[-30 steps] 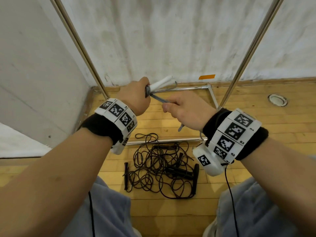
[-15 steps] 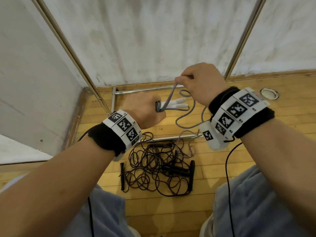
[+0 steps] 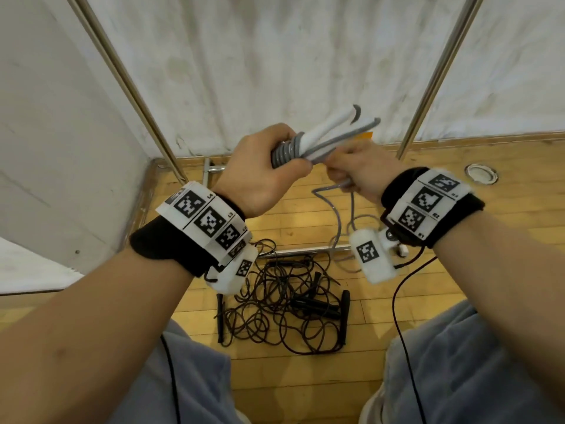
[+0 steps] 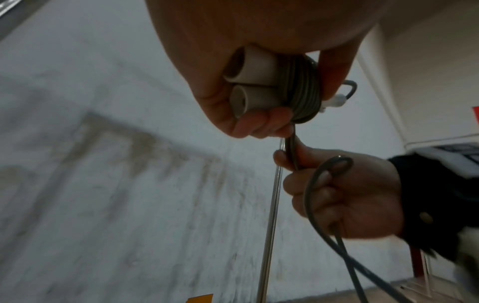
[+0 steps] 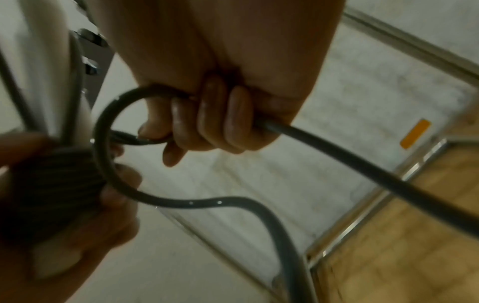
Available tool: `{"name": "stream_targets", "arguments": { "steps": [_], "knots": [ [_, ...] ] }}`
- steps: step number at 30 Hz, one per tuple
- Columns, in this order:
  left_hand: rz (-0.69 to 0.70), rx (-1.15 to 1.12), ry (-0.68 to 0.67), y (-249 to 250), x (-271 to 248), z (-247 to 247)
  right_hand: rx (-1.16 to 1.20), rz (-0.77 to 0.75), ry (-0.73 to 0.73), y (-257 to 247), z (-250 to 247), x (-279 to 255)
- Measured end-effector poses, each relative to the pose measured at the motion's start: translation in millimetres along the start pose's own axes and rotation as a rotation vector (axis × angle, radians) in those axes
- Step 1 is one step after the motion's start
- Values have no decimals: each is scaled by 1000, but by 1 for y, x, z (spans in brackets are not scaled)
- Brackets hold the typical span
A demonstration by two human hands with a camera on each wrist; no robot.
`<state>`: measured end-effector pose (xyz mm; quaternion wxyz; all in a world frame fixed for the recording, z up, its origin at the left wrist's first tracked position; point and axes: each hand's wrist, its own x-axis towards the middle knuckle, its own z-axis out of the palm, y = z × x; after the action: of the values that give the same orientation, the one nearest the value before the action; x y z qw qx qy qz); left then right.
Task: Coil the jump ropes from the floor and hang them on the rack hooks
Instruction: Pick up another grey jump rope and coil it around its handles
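My left hand [image 3: 269, 166] grips the two white handles [image 3: 330, 125] of a grey jump rope, with several turns of grey cord [image 3: 286, 153] wound round them. In the left wrist view the handles' ends [image 4: 249, 84] and the wound cord [image 4: 302, 92] show inside the fist. My right hand [image 3: 357, 169] grips the loose grey cord [image 5: 350, 162] just right of the left hand; its tail hangs down to the floor [image 3: 339, 221]. A tangle of black jump ropes [image 3: 284, 304] with black handles lies on the wooden floor below my hands.
Two slanted metal rack poles [image 3: 137, 96] [image 3: 440, 78] rise in front of a white wall. The rack's base bar [image 3: 305, 250] lies on the floor behind the black tangle. A round metal floor fitting [image 3: 481, 173] sits at the right. My knees frame the bottom.
Both hands rose and came together. More grey cord is wound round the white handles. The right hand came down from its raised spot to beside the left hand.
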<state>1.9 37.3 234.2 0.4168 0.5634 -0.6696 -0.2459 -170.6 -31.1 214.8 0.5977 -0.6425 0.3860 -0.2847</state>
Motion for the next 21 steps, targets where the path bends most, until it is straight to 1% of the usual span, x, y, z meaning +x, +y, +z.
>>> {"name": "stream_targets", "arguments": {
  "steps": [3, 5, 7, 9, 11, 13, 16, 18, 21],
  "knots": [
    [-52, -102, 26, 3, 2, -2, 127, 31, -77, 9, 19, -2],
    [-97, -162, 54, 3, 4, -3, 144, 37, -71, 9, 27, -2],
    [-131, -195, 86, 5, 6, -5, 92, 10, -28, 5, 32, -3],
    [-146, -198, 119, 6, 8, -8, -94, -55, 23, -1, 35, -3],
    [-138, -193, 135, 8, 11, -8, -354, -136, 68, -5, 38, -4],
    [-137, -184, 134, 10, 12, -6, -561, -165, 102, -4, 38, -4],
    [-144, -136, 87, 14, 11, -2, -789, -131, 144, 0, 36, -2],
    [-136, -121, 39, 15, 10, 2, -878, -84, 182, 0, 36, -3],
    [-138, -169, -10, 17, 9, 5, -1015, -44, 265, -1, 37, -6]
  ]
}}
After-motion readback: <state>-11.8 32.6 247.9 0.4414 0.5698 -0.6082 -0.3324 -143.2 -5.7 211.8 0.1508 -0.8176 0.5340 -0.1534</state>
